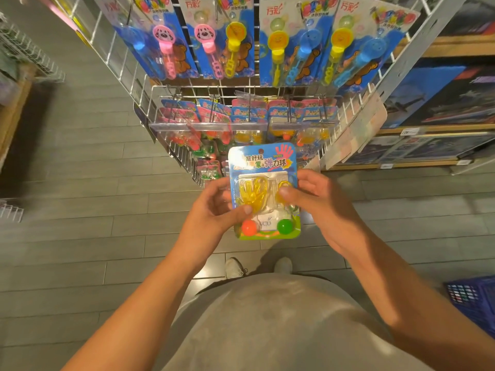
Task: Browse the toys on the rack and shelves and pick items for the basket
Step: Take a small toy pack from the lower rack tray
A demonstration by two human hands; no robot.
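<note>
Two hands grip one blue blister-card toy pack [263, 191] holding a yellow sticky hand, an orange ball and a green ball: the left hand [214, 210] pinches its left edge, thumb on the front, and the right hand [313, 199] pinches its right edge, thumb over the blister. The pack is upright between both hands, in front of the white wire display rack [241, 108] hung with carded bubble wands [289, 49]. A blue plastic basket [474, 298] sits on the grey plank floor [93, 210] at lower right.

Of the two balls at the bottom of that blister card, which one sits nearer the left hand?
The orange ball, at the card's lower left just below the left hand thumb. The green ball sits at the lower right, toward the right hand.
</note>
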